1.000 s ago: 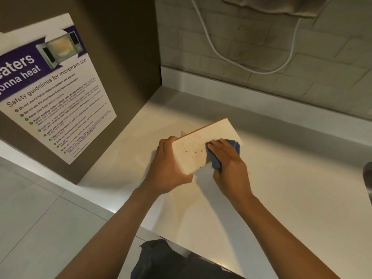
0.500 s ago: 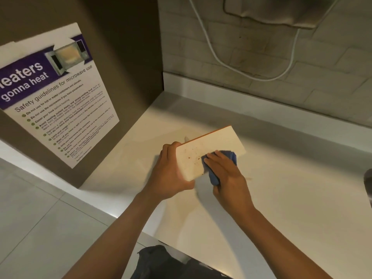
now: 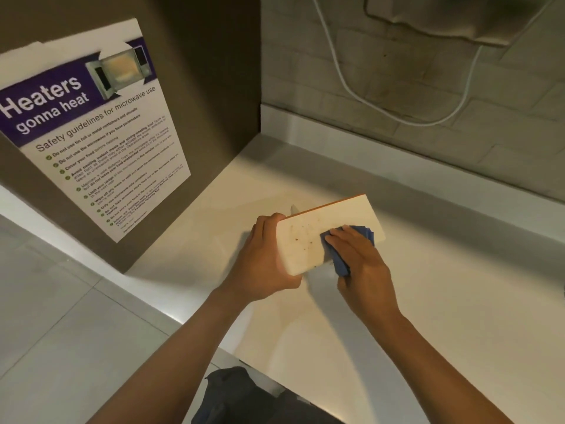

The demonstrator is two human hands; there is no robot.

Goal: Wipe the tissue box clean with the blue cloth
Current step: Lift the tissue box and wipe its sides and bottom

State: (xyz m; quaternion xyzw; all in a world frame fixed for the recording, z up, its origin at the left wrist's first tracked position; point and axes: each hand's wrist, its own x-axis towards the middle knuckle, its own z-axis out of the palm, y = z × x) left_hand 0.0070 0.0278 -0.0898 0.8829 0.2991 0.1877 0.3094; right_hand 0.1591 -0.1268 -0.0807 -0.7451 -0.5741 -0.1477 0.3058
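Note:
A white tissue box with an orange far edge is tilted up above the pale counter. Small brown specks dot its upward face. My left hand grips the box's near-left end, fingers curled round its edge. My right hand presses a folded blue cloth against the box's face, fingers laid over it, with the cloth sticking out beyond the fingertips and below the box's edge.
A brown side panel with a microwave safety poster stands left of the counter. A brick wall rises behind, with a white cable looping under a grey wall unit. Grey floor tiles lie at lower left.
My right hand has kept rubbing the cloth over the box's face in small strokes. The left hand keeps its grip on the box's end.

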